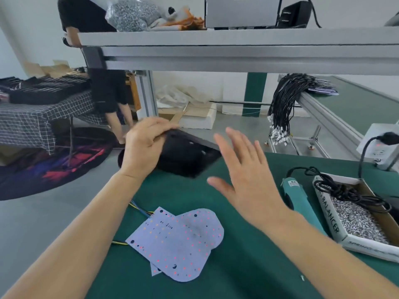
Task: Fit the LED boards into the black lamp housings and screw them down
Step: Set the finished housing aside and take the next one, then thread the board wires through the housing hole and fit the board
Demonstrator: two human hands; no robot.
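2 LED boards (179, 244) are lying overlapped on the green mat (248, 266) nearest the person, their long axis running from near left to far right. Beyond them, the right hand (244, 180) is hovering with fingers spread, holding nothing, and looks the nearer to the boards. Farther off, the left hand (144, 145) is gripping the tilted black lamp housing (185, 156) at the mat's far left edge, with open mat lying between.

The boards (177, 242) lie on the table (248, 266), at 6 o'clock from the housing (187, 156). The screwdriver (300, 197) lies at 3 o'clock from the boards. The box of screws (356, 214) sits just beside the screwdriver, at its 3 o'clock. A shelf (237, 39) hangs at 12 o'clock.
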